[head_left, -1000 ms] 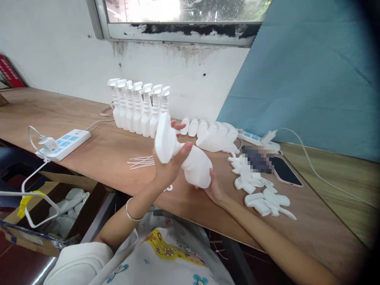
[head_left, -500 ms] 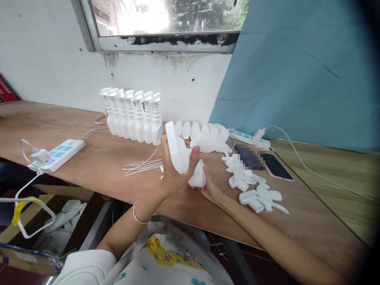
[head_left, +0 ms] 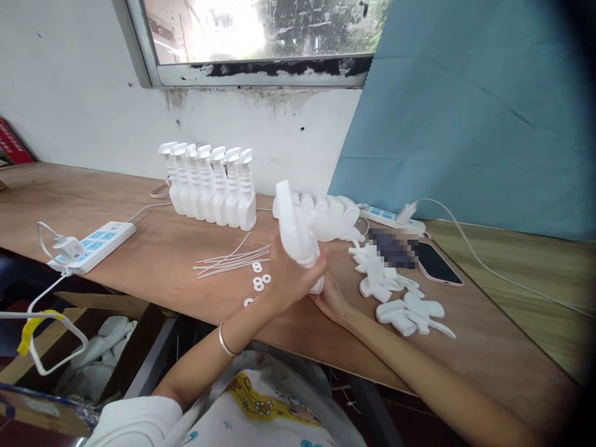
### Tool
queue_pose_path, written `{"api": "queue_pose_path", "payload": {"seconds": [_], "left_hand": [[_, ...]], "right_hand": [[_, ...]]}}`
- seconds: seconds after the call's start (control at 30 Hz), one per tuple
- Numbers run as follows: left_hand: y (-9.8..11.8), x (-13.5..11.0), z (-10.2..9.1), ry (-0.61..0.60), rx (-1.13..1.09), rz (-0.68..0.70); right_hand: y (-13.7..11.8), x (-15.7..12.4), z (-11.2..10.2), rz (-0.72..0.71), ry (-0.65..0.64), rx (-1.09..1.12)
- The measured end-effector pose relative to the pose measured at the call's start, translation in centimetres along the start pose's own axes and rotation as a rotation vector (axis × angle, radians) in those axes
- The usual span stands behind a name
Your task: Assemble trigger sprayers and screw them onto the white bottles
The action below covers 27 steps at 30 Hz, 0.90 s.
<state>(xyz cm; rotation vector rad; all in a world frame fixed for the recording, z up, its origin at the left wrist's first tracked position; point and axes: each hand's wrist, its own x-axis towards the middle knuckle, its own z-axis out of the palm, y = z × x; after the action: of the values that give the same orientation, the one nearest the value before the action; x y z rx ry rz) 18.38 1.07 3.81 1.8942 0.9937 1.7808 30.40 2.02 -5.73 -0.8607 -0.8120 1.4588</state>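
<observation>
A white plastic spray bottle [head_left: 297, 233] is held tilted over the table, between both hands. My left hand [head_left: 286, 276] is wrapped around its body, with the thumb across the near side. My right hand [head_left: 333, 298] closes on its lower end, where the fingers partly hide the part they grip. Just left of my left hand lie several small white rings [head_left: 258, 284]. Thin white tubes [head_left: 230, 259] are spread beyond them. Right of my right hand is a pile of loose white trigger spray heads [head_left: 379, 279].
White spray bottles [head_left: 212, 186] with heads on stand in a row near the wall. More white bottles [head_left: 328, 217] lie behind my hands. Power strips [head_left: 97, 245] with cables are left and back right. A phone [head_left: 437, 264] lies right; a carton [head_left: 135, 354] of white parts sits below the table's left edge.
The spray bottle has turned to a more upright, narrower view and shifted slightly right, with my left hand turning along. The rings beside my left hand have come into sight.
</observation>
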Motion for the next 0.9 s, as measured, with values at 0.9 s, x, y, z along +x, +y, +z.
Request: {"api": "queue_pose_path", "payload": {"seconds": [0.9], "left_hand": [[-17.5, 10.5, -23.3, 0.167, 0.858, -0.400]], "right_hand": [[-0.9, -0.4, 1.0, 0.031, -0.050, -0.182]]}}
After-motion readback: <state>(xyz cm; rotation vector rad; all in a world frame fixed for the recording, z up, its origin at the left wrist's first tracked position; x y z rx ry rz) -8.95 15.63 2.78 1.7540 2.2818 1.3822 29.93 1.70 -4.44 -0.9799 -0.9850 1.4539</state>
